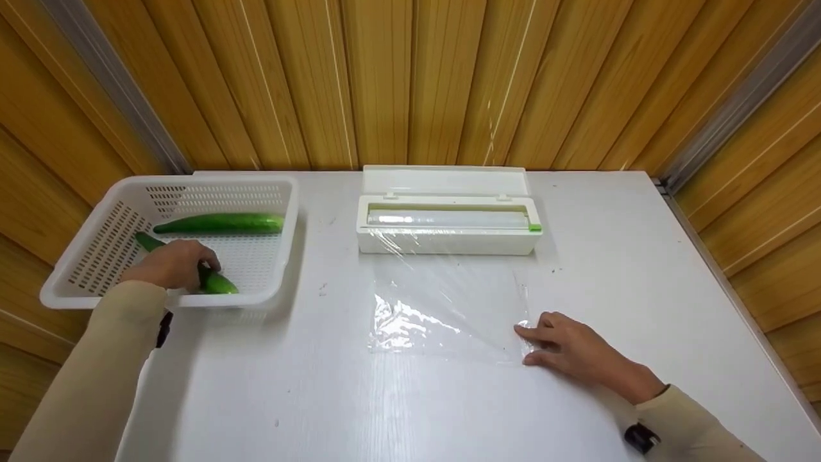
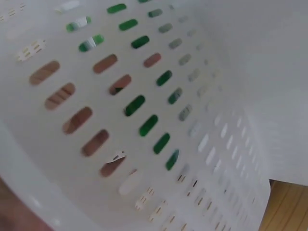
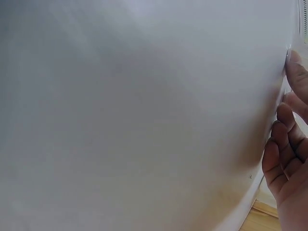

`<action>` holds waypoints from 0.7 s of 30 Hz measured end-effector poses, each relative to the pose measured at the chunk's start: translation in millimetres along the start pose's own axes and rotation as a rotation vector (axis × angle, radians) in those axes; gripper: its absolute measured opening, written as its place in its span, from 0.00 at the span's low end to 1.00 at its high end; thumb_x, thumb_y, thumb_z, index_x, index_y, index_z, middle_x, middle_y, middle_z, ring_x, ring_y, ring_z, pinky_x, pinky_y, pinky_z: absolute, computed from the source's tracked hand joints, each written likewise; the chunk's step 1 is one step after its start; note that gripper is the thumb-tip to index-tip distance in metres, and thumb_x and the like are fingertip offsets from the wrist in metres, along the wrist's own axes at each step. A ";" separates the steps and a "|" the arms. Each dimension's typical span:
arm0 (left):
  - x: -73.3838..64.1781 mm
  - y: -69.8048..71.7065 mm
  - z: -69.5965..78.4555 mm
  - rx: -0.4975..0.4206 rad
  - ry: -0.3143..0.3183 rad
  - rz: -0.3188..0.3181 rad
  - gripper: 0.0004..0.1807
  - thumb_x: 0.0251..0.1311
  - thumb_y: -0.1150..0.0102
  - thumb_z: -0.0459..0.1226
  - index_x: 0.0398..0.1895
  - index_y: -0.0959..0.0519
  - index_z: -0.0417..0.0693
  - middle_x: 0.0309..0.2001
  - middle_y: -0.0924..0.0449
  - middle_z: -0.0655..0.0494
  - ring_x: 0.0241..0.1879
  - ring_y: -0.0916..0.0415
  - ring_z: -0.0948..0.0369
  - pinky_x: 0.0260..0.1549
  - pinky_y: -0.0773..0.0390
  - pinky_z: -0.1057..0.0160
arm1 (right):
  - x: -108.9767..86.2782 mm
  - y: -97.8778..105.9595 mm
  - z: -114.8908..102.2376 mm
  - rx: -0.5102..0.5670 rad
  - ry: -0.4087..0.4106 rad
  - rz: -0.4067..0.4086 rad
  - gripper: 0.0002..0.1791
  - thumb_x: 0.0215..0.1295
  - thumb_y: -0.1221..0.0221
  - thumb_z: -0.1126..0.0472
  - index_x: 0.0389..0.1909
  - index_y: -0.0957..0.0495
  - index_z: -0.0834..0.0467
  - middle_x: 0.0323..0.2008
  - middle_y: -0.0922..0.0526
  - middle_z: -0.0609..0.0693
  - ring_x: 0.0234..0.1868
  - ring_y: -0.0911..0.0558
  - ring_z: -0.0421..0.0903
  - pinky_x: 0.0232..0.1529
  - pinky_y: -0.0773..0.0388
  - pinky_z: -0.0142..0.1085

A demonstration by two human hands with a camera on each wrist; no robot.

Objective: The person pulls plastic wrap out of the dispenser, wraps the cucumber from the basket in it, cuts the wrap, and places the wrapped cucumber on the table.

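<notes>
In the head view my left hand (image 1: 172, 264) reaches into a white plastic basket (image 1: 290, 231) and grips a green cucumber (image 1: 219, 281). A second cucumber (image 1: 221, 223) lies along the basket's far side. Through the basket's slots, the left wrist view shows parts of the hand and green cucumber skin (image 2: 148, 125). My right hand (image 1: 571, 346) rests at the near right corner of a sheet of clear cling film (image 1: 442, 321), thumb and forefinger spread apart, fingertips on the film's edge. The film runs out from a roll (image 1: 449, 219) in a white dispenser box (image 1: 449, 242).
The dispenser's lid (image 1: 446, 181) is raised toward the wood-panelled wall (image 1: 442, 83). A small green slider (image 1: 534, 228) sits at the right end of its front edge. Everything stands on a white table (image 1: 308, 398), with the basket at its left edge.
</notes>
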State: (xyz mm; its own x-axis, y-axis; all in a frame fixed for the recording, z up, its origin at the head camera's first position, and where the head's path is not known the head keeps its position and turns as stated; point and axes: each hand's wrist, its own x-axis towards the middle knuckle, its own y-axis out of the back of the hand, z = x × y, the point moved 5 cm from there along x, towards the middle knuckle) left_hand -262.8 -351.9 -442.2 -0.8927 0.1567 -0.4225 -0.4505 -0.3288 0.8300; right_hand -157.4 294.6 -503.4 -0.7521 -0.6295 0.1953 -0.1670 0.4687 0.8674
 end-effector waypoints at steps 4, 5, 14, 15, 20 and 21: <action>0.0 0.2 -1.8 -0.017 -0.020 0.018 0.25 0.60 0.27 0.26 0.62 0.17 0.38 0.59 0.19 0.34 0.52 0.27 0.40 0.63 0.33 0.27 | -0.1 -0.8 1.9 0.001 -0.015 -0.008 0.29 0.64 0.26 0.49 0.64 0.15 0.57 0.37 0.27 0.37 0.34 0.34 0.33 0.33 0.31 0.29; 1.0 0.0 -2.6 -0.022 -0.029 0.021 0.25 0.59 0.25 0.26 0.62 0.17 0.38 0.58 0.18 0.35 0.53 0.26 0.40 0.63 0.33 0.27 | -0.2 -1.1 2.3 -0.001 -0.017 -0.009 0.29 0.64 0.26 0.49 0.64 0.15 0.57 0.38 0.27 0.37 0.34 0.34 0.33 0.33 0.31 0.30; 12.9 0.2 -2.5 -0.007 -0.161 0.101 0.22 0.56 0.23 0.25 0.56 0.13 0.38 0.52 0.14 0.40 0.52 0.22 0.42 0.61 0.29 0.30 | -0.5 -2.1 3.3 -0.021 -0.011 0.002 0.29 0.64 0.26 0.48 0.63 0.15 0.57 0.37 0.27 0.37 0.33 0.34 0.33 0.32 0.31 0.30; 13.6 0.8 -1.8 -0.002 -0.170 0.112 0.22 0.56 0.24 0.25 0.56 0.14 0.38 0.52 0.14 0.40 0.52 0.22 0.42 0.60 0.28 0.30 | -0.6 -1.9 3.0 -0.022 -0.010 0.003 0.29 0.64 0.26 0.48 0.63 0.15 0.56 0.37 0.27 0.37 0.33 0.34 0.33 0.33 0.31 0.30; 15.7 5.2 0.0 -0.010 -0.169 0.162 0.23 0.59 0.25 0.25 0.59 0.15 0.38 0.54 0.16 0.36 0.52 0.24 0.41 0.59 0.27 0.30 | -0.2 -1.7 2.8 -0.021 -0.028 -0.009 0.29 0.65 0.28 0.46 0.64 0.15 0.55 0.37 0.28 0.36 0.34 0.34 0.33 0.33 0.32 0.30; 15.8 6.5 1.0 -0.012 -0.168 0.174 0.23 0.60 0.25 0.26 0.60 0.15 0.38 0.55 0.17 0.35 0.52 0.24 0.40 0.59 0.27 0.31 | -0.1 -1.8 2.9 -0.021 -0.033 -0.012 0.30 0.65 0.28 0.46 0.64 0.15 0.55 0.37 0.28 0.36 0.34 0.34 0.33 0.33 0.32 0.30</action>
State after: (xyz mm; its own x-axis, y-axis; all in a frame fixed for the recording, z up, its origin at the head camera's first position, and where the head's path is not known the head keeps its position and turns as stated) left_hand -279.9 -350.7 -443.1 -0.9464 0.2489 -0.2058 -0.2902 -0.3756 0.8802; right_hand -158.8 295.6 -506.3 -0.7706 -0.6143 0.1698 -0.1634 0.4479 0.8790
